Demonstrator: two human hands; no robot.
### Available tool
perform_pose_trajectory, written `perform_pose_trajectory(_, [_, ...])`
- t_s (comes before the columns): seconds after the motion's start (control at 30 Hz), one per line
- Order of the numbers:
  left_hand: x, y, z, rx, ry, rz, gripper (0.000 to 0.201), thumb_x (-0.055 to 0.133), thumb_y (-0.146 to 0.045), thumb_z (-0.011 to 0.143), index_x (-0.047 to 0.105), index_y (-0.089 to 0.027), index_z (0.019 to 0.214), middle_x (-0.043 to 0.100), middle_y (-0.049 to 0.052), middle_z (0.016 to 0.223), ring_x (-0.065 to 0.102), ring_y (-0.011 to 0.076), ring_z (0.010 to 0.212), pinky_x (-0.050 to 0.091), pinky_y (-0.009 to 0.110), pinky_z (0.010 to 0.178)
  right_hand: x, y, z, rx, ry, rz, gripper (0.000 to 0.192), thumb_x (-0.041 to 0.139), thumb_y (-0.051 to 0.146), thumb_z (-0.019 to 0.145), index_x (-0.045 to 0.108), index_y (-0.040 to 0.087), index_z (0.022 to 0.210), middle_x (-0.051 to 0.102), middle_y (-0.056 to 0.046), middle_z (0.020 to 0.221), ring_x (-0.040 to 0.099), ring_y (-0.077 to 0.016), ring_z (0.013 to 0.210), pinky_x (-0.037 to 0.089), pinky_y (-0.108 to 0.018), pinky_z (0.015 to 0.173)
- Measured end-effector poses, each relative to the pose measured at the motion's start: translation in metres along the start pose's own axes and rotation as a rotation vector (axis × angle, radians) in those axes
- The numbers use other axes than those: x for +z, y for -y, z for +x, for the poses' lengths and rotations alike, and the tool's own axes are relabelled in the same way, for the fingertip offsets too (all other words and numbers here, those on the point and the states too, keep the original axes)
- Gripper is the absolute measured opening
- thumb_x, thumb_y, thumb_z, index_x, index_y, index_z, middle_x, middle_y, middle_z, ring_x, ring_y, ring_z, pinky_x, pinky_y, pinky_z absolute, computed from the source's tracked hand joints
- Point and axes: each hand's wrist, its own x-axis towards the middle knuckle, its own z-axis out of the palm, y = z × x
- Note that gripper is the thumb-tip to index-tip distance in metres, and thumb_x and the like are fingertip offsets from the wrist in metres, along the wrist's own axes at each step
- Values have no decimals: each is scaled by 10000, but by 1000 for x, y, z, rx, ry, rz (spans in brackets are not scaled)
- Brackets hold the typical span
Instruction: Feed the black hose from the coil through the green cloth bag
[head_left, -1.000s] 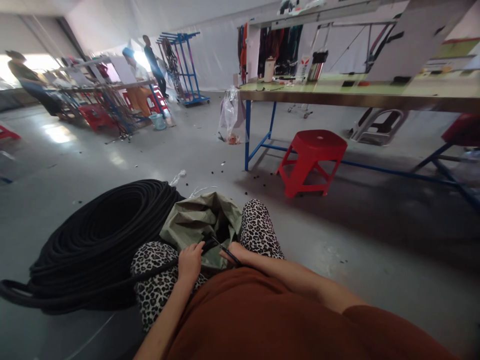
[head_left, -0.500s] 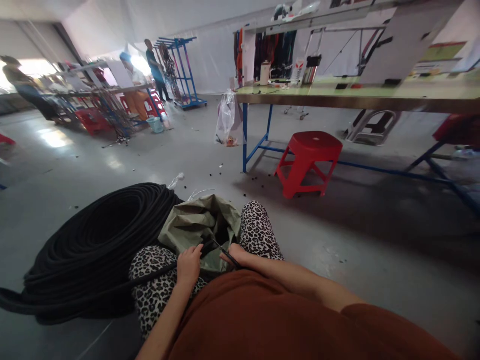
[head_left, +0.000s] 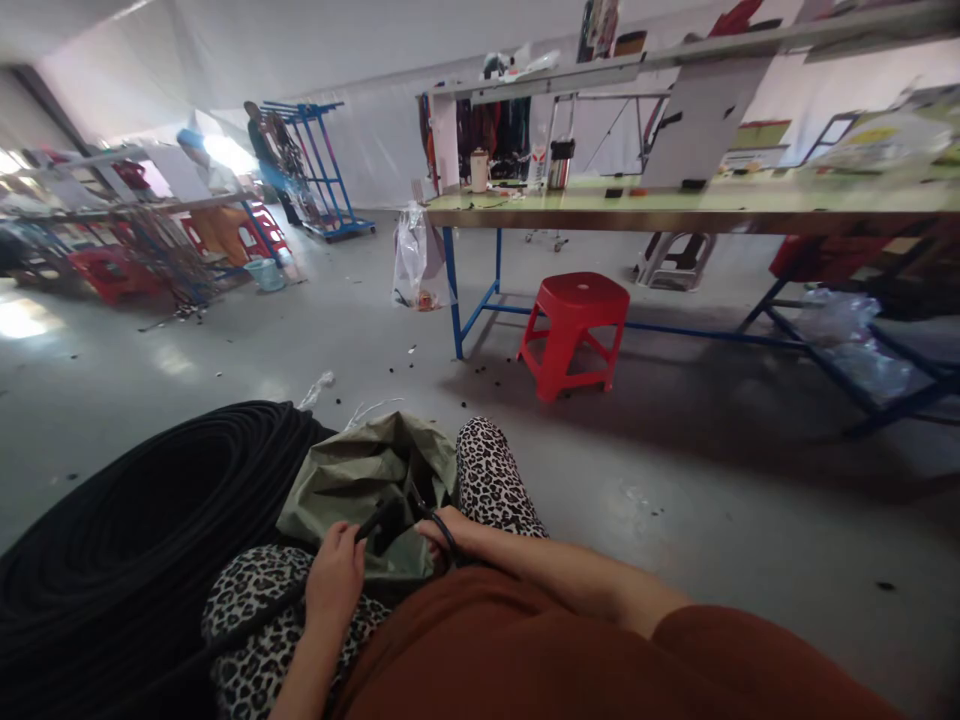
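A seated person's left hand has its fingers clamped on the end of a black hose over an open olive-green bag resting between leopard-print knees. The right hand sits just beside the bag's mouth, fingers closed around a thin black tool whose kind cannot be made out. The hose runs back from the bag to a large black coil on the floor. Beyond the bag stand a red stool and a long table.
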Motion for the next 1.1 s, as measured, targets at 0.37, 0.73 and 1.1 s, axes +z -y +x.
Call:
perform_pose_trajectory(0.37, [-15,-17,3,-109,82,60,351,432,-334,945,675,-202,1162,746,90,1019,681,221,907,469,309,744,-5,-2,-9,-29,146,-60,328,608,372,895,558,145,664,562,11,521,538,-108,389,463,-193,411])
perform_pose_trajectory(0.73, [-18,-25,3,-91,123,48,366,410,-317,963,666,-191,1193,733,95,1038,665,233,931,454,327,747,-5,-4,-12,-85,182,-99,394,614,466,895,561,140,680,562,11,546,538,-100,420,464,-180,422])
perform_pose_trajectory(1.1, [-16,-29,1,-66,126,71,343,444,-302,954,681,-205,1182,735,88,999,661,223,899,447,316,715,-5,-4,-11,-86,174,-116,451,625,508,878,572,132,636,543,11,491,511,-86,406,426,-153,410])
